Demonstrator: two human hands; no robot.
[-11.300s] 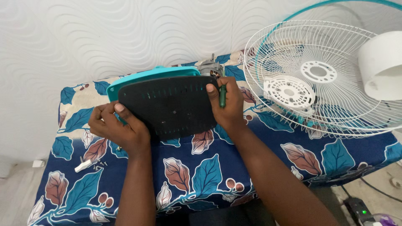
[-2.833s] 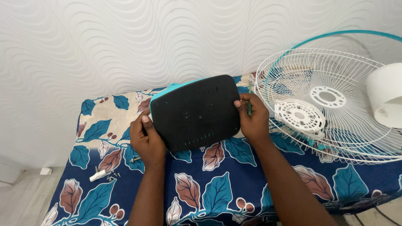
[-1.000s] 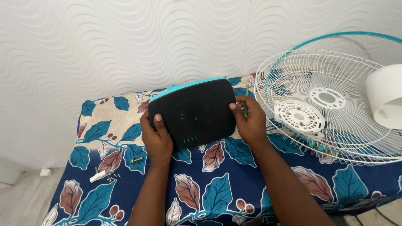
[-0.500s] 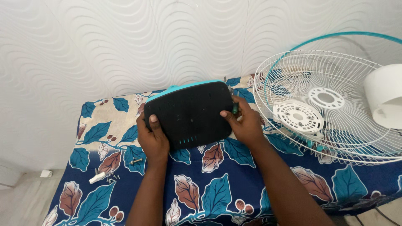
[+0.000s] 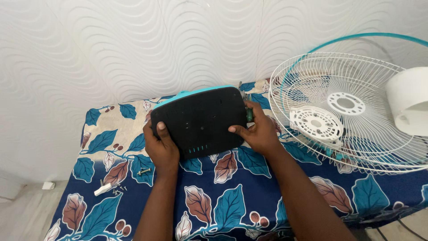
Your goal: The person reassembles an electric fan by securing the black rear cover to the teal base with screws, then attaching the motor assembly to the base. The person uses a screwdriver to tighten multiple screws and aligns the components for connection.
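A fan base [image 5: 199, 118] with a black slotted underside and a teal rim stands tilted on a leaf-patterned cloth [image 5: 209, 196]. My left hand [image 5: 160, 145] grips its lower left edge, thumb on the black plate. My right hand [image 5: 258, 131] holds its right edge, thumb laid across the plate, with a green-handled screwdriver [image 5: 249, 114] held in the fingers. A grey motor part shows just behind the base's upper right corner.
White wire fan guards [image 5: 347, 111] with a teal ring lie at the right, a white cylinder [image 5: 408, 107] over them. Loose screws, a bolt [image 5: 143, 171] and a small white piece [image 5: 102, 190] lie on the cloth at the left. A patterned wall stands behind.
The base has been turned around and shifted slightly left over the frames. My right thumb has slid further onto the black plate, and the screwdriver has dropped lower in that hand.
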